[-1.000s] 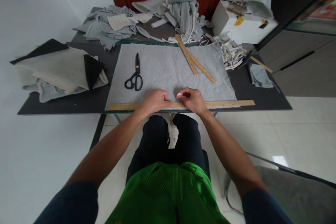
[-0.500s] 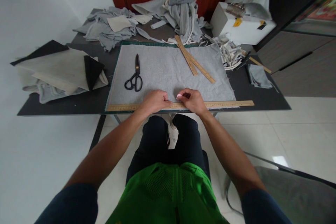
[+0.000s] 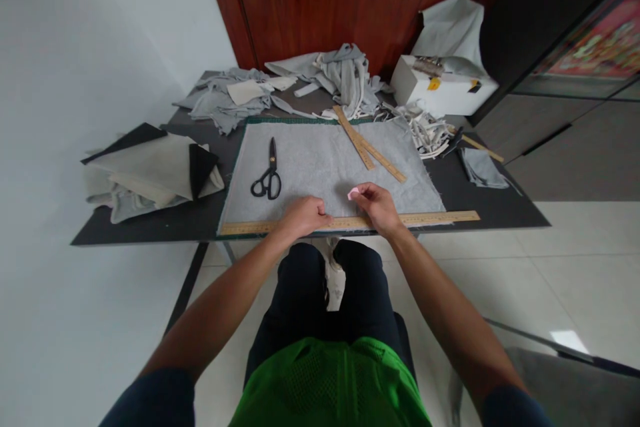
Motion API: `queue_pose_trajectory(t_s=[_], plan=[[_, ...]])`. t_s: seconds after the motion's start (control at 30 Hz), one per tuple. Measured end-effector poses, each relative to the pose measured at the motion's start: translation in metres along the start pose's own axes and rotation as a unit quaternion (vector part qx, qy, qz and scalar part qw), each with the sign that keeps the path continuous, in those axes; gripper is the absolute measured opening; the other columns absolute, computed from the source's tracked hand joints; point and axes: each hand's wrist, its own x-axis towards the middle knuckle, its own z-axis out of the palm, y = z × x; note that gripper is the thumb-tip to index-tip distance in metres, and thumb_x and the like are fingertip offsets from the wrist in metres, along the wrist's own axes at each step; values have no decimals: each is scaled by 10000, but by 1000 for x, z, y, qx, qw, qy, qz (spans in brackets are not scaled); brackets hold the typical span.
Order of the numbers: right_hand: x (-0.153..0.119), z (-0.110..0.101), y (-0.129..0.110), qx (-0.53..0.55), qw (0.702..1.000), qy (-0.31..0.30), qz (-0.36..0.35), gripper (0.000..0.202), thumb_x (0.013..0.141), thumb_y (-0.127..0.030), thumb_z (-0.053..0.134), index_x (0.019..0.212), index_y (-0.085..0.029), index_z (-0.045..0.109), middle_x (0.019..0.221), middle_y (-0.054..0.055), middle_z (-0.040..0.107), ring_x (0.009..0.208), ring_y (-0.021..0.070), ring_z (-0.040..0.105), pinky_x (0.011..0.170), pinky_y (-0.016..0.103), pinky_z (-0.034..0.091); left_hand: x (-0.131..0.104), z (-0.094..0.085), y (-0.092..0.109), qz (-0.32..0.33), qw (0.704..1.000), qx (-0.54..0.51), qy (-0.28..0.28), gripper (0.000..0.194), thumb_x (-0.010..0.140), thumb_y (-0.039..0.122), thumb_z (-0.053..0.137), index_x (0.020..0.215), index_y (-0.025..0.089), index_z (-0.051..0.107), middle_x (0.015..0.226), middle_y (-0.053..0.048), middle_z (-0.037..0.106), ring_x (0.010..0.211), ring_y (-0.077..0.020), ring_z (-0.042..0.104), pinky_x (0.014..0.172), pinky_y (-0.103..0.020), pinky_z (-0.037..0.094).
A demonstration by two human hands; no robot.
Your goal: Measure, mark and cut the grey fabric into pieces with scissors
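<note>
Grey fabric (image 3: 315,167) lies spread over a green cutting mat (image 3: 295,121) on the dark table. Along the fabric's near edge runs a long wooden ruler (image 3: 435,217). My left hand (image 3: 305,215) is closed, its curled fingers on the ruler left of its middle. Between the thumb and fingers of my right hand (image 3: 379,205) is a small pink piece of tailor's chalk (image 3: 353,193), held just above the fabric beyond the ruler. Black-handled scissors (image 3: 270,177) rest on the fabric at the left. Two shorter wooden rulers (image 3: 383,159) cross at its upper right.
Heaps of grey fabric scraps (image 3: 225,107) lie along the back. Folded beige and black cloth (image 3: 155,170) sits at the left. A tangle of pale strips (image 3: 425,133) and a white box (image 3: 425,90) are at the back right. A chair (image 3: 565,380) stands at the lower right.
The view has tilted up, so the table appears lower. My right hand has lifted slightly, moving the chalk a little right and away from the ruler. My left hand stays on the ruler.
</note>
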Motion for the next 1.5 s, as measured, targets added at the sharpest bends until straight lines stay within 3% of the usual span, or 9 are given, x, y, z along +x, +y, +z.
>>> queue_pose_trajectory(t_s=[0.07,0.2,0.4,0.73,0.87,1.03,1.27,1.5], plan=[[3,-3,-3,8,1000,8,3,415,790,-602,727,875,-200,666,847,52,747,621,136,582,569,269,459,-1,-2,2,-2,1000,13,-2,193,797,386,685,727,208,708,671,-1,669,617,-148,545,569,-279,289],[13,-10,-6,-17,1000,20,-4,358,746,-530,771,845,-201,668,798,55,749,713,183,667,684,313,520,-6,-6,9,-9,999,43,-8,171,807,375,669,755,219,717,756,-34,722,697,-185,624,591,-291,319],[30,-8,-6,-121,992,-23,-9,200,796,-409,702,798,-210,681,761,56,764,717,207,706,715,340,534,-13,-8,15,-13,997,80,-10,161,838,329,627,812,218,740,848,-99,768,802,-260,707,633,-329,391],[43,6,-8,-299,948,-99,49,93,861,-226,627,900,-171,692,784,50,767,695,154,688,645,239,479,-8,-13,10,13,995,81,-52,190,850,298,616,843,192,774,879,-91,782,825,-218,711,703,-294,462],[50,6,-18,-380,916,-119,40,84,861,-225,662,889,-166,715,821,61,770,760,168,702,688,236,478,1,-19,6,25,996,64,-62,188,850,278,618,842,196,787,864,-74,780,798,-195,701,697,-276,465],[73,7,-27,-437,890,-128,11,120,867,-203,661,938,-160,748,890,69,781,822,179,714,734,235,473,23,-30,0,29,997,75,0,226,885,253,572,884,192,789,904,-100,790,862,-232,726,742,-307,507],[118,12,-14,-450,880,-150,-34,153,903,-213,629,955,-162,764,920,77,788,850,190,723,772,245,482,63,-46,-13,2,992,120,32,228,933,243,556,977,171,767,993,-141,789,984,-273,748,841,-353,556],[128,11,-3,-425,888,-170,-39,151,909,-215,621,944,-159,757,896,77,783,827,191,715,756,256,479,77,-39,-24,-27,987,152,53,246,945,211,543,1063,157,752,1059,-152,782,1018,-271,747,896,-376,570]])
